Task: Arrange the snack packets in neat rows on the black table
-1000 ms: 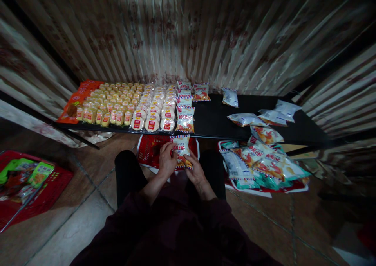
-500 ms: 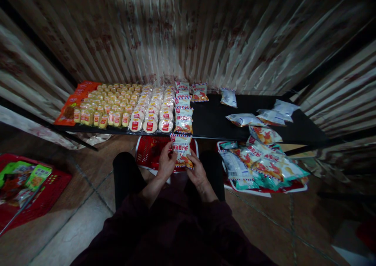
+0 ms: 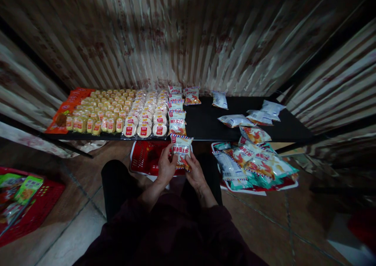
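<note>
Both my hands hold one snack bag (image 3: 181,150), white and orange with a striped top edge, upright in front of the shelf. My left hand (image 3: 167,165) grips its left side and my right hand (image 3: 195,173) its lower right side, fingers closed on both. Just beyond it, a column of matching snack bags (image 3: 177,121) stands on the black shelf (image 3: 202,121). Left of that column are rows of round wrapped crackers (image 3: 144,130), then rows of small yellow wrapped cakes (image 3: 110,123). Another matching bag (image 3: 192,96) stands at the back, right of the column.
Several loose bags (image 3: 235,120) lie on the shelf's right part. A red basket (image 3: 282,184) heaped with snack bags stands below right; another red basket (image 3: 141,156) is under the shelf. A third red basket (image 3: 44,203) stands at far left. An orange packet (image 3: 63,111) lies at the shelf's left end.
The view has shifted, so the shelf and its goods appear further left and slightly lower. The bag in my hands has turned a little; both hands still hold it.
</note>
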Action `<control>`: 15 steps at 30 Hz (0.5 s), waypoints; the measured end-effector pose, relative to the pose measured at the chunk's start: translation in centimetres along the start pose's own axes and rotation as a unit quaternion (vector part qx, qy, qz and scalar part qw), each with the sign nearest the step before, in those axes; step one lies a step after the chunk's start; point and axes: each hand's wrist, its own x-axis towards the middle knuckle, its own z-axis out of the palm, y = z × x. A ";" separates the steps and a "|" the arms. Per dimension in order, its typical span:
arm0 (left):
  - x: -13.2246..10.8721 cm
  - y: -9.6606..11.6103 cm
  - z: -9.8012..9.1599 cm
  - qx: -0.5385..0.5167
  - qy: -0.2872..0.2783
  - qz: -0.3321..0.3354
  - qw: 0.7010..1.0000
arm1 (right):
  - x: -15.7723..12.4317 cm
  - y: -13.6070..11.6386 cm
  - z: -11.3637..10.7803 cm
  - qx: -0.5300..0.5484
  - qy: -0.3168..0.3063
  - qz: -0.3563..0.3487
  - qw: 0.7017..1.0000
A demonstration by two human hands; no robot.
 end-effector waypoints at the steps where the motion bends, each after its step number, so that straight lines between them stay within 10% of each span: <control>1: 0.0 0.2 0.3 -0.007 -0.003 -0.001 1.000 | 0.0 -0.2 -0.1 0.003 0.006 -0.003 1.000; 15: 0.8 0.6 2.0 -0.131 -0.046 -0.052 0.989 | 1.0 -2.0 -1.2 0.014 0.042 -0.025 0.999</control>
